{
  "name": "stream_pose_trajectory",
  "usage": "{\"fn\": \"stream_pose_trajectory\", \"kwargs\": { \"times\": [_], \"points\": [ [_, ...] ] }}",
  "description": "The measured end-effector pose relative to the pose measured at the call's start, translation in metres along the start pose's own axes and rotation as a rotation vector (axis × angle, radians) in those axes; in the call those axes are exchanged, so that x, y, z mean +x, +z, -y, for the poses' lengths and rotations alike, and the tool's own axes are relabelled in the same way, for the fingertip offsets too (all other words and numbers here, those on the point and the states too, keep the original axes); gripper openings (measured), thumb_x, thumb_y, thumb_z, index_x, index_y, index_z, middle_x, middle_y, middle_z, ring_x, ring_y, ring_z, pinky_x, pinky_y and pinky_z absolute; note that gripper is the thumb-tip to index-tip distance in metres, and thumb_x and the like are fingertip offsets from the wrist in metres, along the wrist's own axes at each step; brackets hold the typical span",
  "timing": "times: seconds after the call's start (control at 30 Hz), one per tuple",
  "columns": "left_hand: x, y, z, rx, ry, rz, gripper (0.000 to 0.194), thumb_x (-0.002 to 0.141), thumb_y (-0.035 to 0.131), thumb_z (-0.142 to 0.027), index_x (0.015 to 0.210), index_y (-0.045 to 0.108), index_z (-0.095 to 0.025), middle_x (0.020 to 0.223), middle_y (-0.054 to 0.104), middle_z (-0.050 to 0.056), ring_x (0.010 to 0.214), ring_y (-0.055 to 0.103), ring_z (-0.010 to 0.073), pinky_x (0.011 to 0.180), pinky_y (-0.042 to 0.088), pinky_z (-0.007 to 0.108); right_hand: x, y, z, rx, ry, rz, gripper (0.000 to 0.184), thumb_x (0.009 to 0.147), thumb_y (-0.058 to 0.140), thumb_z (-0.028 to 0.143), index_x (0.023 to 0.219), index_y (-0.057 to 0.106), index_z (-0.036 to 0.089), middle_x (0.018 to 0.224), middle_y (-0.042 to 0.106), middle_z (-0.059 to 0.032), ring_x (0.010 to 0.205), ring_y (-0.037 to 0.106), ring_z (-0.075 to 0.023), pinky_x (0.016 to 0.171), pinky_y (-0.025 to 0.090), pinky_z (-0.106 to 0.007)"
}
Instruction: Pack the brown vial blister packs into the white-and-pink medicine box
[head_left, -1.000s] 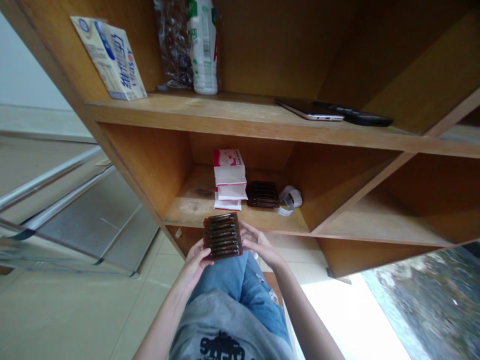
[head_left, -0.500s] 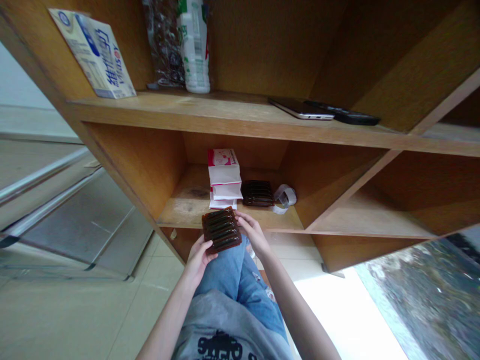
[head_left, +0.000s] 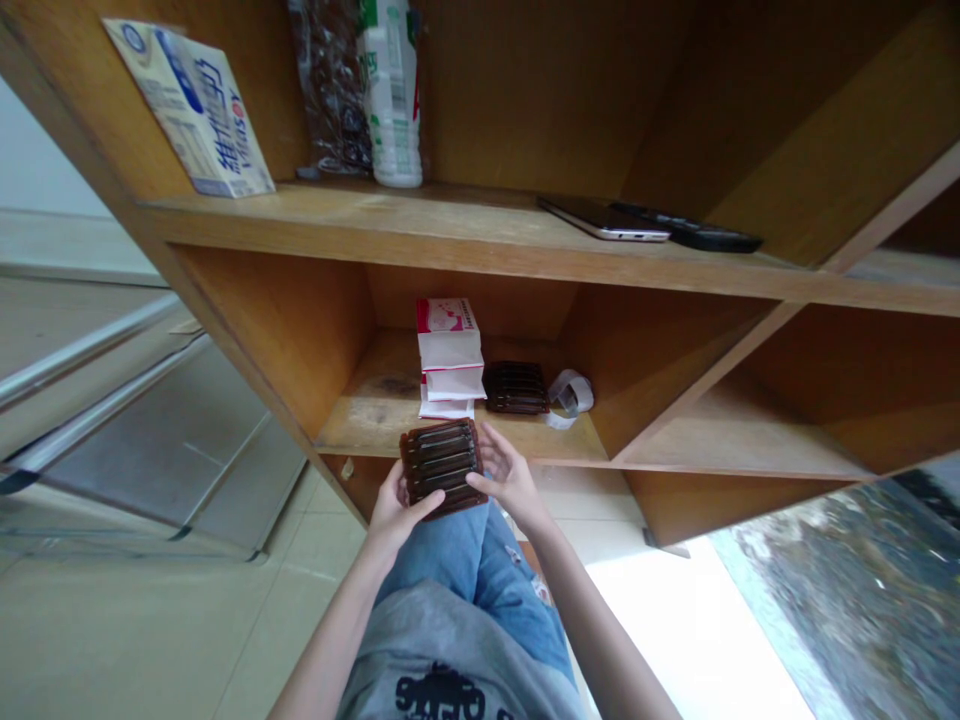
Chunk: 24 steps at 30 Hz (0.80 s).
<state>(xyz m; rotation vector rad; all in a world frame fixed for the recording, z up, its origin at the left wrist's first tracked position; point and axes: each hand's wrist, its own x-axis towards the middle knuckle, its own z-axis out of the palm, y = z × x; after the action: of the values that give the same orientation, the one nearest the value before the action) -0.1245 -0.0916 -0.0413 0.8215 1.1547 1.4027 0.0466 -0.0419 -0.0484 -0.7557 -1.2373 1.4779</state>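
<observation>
Left grip (head_left: 391, 515) is clasping the stiff, light-looking brown vial tray (head_left: 441, 462) by its edge; right grip (head_left: 510, 478) is thumbing its rim, hold unclear.

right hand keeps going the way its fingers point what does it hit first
The right hand would probably meet the stacked white and red boxes, passing the corner of the brown vial card; depth is unclear, so the shelf's front edge might come first.

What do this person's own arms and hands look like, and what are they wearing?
The left hand and right hand are bare: no gloves, and no watch or bracelet shows. The forearms are bare too. A grey T-shirt with black print and ripped blue jeans are worn.
</observation>
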Motion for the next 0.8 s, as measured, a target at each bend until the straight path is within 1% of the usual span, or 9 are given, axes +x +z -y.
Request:
{"fn": "stream_pose_trajectory", "kwargs": {
  "times": [0.13,0.23,0.33,0.43,0.53,0.6,0.67,0.73,0.8],
  "points": [
    [-0.003,-0.004,-0.009,0.041,0.083,0.052,0.066,0.046,0.083,-0.01,0.107,0.059,-0.02,0.105,0.068,0.007,0.097,0.064,0.024,0.086,0.052,0.032,-0.011,-0.003,0.014,-0.099,-0.085,0.096,0.069,0.063,0.08,0.03,0.126,0.053,0.03,0.128,0.047,-0.0058,0.12,0.049,-0.0225,0.102,0.04,-0.039],
    [-0.002,-0.005,-0.019,0.03,0.085,0.038,0.065,0.039,0.082,-0.001,0.098,0.064,-0.02,0.1,0.069,0.006,0.097,0.064,0.0253,0.087,0.052,0.033,-0.014,-0.009,0.019,-0.228,-0.123,0.157,0.058,0.068,0.076,0.034,0.122,0.057,0.029,0.127,0.051,-0.0074,0.121,0.048,-0.0246,0.102,0.039,-0.042],
    [0.002,-0.003,-0.03,0.025,0.075,0.04,0.062,0.031,0.079,0.006,0.087,0.068,-0.017,0.097,0.069,0.008,0.101,0.062,0.0279,0.092,0.049,0.035,-0.016,-0.017,0.022,-0.324,-0.162,0.175,0.059,0.069,0.075,0.035,0.125,0.055,0.03,0.129,0.055,-0.0088,0.121,0.048,-0.027,0.103,0.037,-0.046],
    [0.009,0.004,-0.04,0.096,0.097,0.134,0.052,0.034,0.078,0.005,0.08,0.069,-0.017,0.097,0.069,0.009,0.106,0.059,0.029,0.098,0.044,0.038,-0.017,-0.023,0.026,-0.393,-0.218,0.176,0.063,0.071,0.074,0.03,0.129,0.051,0.031,0.134,0.052,-0.0087,0.126,0.044,-0.0273,0.107,0.03,-0.048],
    [0.017,0.011,-0.042,0.133,0.119,0.171,0.047,0.038,0.078,0.002,0.081,0.07,-0.018,0.099,0.069,0.009,0.106,0.059,0.028,0.1,0.041,0.038,-0.018,-0.027,0.03,-0.4,-0.219,0.15,0.063,0.072,0.073,0.028,0.13,0.05,0.031,0.136,0.05,-0.0081,0.126,0.044,-0.0269,0.106,0.032,-0.046],
    [0.022,0.014,-0.04,0.147,0.134,0.171,0.052,0.036,0.079,0.001,0.084,0.07,-0.017,0.1,0.069,0.009,0.105,0.059,0.0277,0.1,0.042,0.039,-0.018,-0.029,0.032,-0.399,-0.205,0.091,0.06,0.07,0.074,0.029,0.126,0.055,0.029,0.133,0.053,-0.0085,0.122,0.047,-0.0275,0.102,0.037,-0.044],
    [0.026,0.018,-0.037,0.157,0.124,0.199,0.059,0.036,0.08,0.0,0.091,0.068,-0.017,0.1,0.069,0.009,0.102,0.061,0.0274,0.096,0.045,0.039,-0.018,-0.031,0.033,-0.404,-0.183,0.019,0.055,0.066,0.077,0.032,0.118,0.061,0.026,0.122,0.059,-0.0093,0.112,0.054,-0.0276,0.095,0.043,-0.042],
    [0.028,0.023,-0.035,0.152,0.078,0.265,0.061,0.04,0.081,-0.004,0.098,0.066,-0.016,0.1,0.07,0.009,0.098,0.063,0.0264,0.091,0.048,0.038,-0.017,-0.032,0.033,-0.393,-0.141,-0.036,0.051,0.063,0.078,0.036,0.111,0.063,0.022,0.108,0.064,-0.0087,0.097,0.059,-0.0255,0.087,0.047,-0.039],
    [0.03,0.03,-0.035,0.115,0.029,0.309,0.057,0.047,0.081,-0.01,0.101,0.065,-0.015,0.102,0.07,0.009,0.096,0.064,0.025,0.087,0.05,0.035,-0.016,-0.031,0.033,-0.359,-0.082,-0.061,0.047,0.067,0.075,0.04,0.108,0.063,0.02,0.097,0.066,-0.0072,0.088,0.061,-0.0231,0.083,0.048,-0.038]
  ]
}}
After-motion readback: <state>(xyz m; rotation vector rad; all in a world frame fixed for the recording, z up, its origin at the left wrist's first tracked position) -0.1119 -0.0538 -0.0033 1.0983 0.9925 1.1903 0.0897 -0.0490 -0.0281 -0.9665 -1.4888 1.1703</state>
